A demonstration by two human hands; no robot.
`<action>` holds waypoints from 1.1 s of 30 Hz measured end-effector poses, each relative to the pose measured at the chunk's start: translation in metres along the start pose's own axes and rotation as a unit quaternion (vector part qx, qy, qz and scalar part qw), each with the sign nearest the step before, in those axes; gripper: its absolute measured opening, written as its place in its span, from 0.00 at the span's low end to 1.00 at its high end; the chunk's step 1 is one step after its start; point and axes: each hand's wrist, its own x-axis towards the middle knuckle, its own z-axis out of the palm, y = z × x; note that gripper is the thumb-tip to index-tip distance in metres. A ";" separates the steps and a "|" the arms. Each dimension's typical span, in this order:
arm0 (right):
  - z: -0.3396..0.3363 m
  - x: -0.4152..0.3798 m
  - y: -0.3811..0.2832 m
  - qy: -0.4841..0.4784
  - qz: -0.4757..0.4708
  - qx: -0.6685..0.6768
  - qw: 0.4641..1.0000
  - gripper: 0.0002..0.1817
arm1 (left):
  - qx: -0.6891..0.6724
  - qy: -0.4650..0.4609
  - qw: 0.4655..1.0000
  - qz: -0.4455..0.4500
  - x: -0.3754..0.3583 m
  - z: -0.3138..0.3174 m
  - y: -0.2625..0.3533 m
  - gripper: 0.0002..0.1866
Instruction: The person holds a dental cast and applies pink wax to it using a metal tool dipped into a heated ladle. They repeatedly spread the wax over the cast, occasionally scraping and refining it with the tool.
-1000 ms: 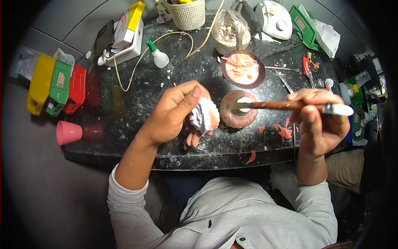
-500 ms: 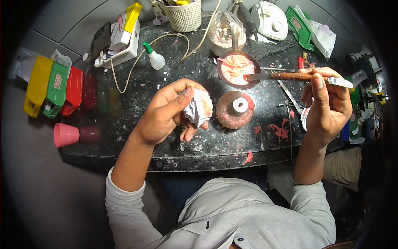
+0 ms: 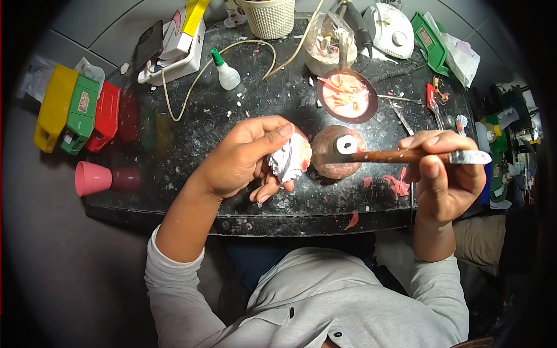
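My left hand grips a white plaster dental cast with pinkish wax on its right side. In my right hand is a wax knife with a brown wooden handle, held level between thumb and fingers. Its blurred blade points left, the tip close to the cast's right edge. Under the blade, a round spirit burner with a white top stands on the table. Behind the burner, a small dark pan holds pink wax, partly melted and partly in strips.
Pink wax scraps lie right of the burner on the black table. At the back are a green-capped bottle, a woven basket and a white machine. A pink cup and coloured bins stand at left.
My right hand has brought the wax knife from the pan down and left towards the cast. My left hand has turned the cast slightly. The whole view has shifted a little.
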 end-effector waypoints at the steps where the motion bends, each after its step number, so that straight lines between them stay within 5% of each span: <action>1: 0.005 -0.002 -0.002 0.006 0.021 0.020 1.000 0.09 | 0.012 -0.005 1.000 -0.001 0.000 -0.001 -0.001 0.20; 8: -0.004 -0.009 0.008 -0.083 -0.038 -0.041 0.995 0.31 | 0.029 -0.002 1.000 -0.004 -0.001 0.002 0.000 0.18; 10: 0.000 -0.007 0.010 -0.067 -0.078 -0.022 0.994 0.27 | 0.020 -0.003 1.000 -0.004 -0.001 0.004 0.002 0.17; 12: 0.001 -0.009 0.000 -0.052 0.006 -0.103 0.993 0.24 | 0.021 -0.010 1.000 -0.003 -0.001 0.001 0.001 0.17; 19: 0.003 -0.012 0.001 -0.031 0.019 -0.071 0.997 0.18 | 0.027 -0.012 1.000 0.004 0.000 0.001 0.002 0.16; 24: 0.002 -0.005 0.000 -0.075 -0.037 -0.124 0.989 0.18 | 0.041 0.005 0.999 0.017 0.001 -0.001 -0.002 0.16; 25: 0.011 -0.008 -0.003 -0.007 -0.016 -0.107 0.994 0.14 | 0.044 0.008 0.999 0.025 0.001 -0.001 -0.003 0.16; 28: 0.016 -0.005 0.000 -0.006 -0.091 -0.141 0.986 0.12 | 0.066 0.028 0.996 0.053 0.001 0.002 -0.002 0.16; 30: 0.010 0.004 -0.013 -0.123 -0.077 -0.226 0.963 0.14 | 0.074 0.034 0.994 0.068 0.002 0.002 -0.003 0.16; 33: 0.009 -0.001 -0.026 -0.142 -0.067 -0.302 0.940 0.15 | 0.084 0.053 0.991 0.090 0.003 0.005 -0.003 0.16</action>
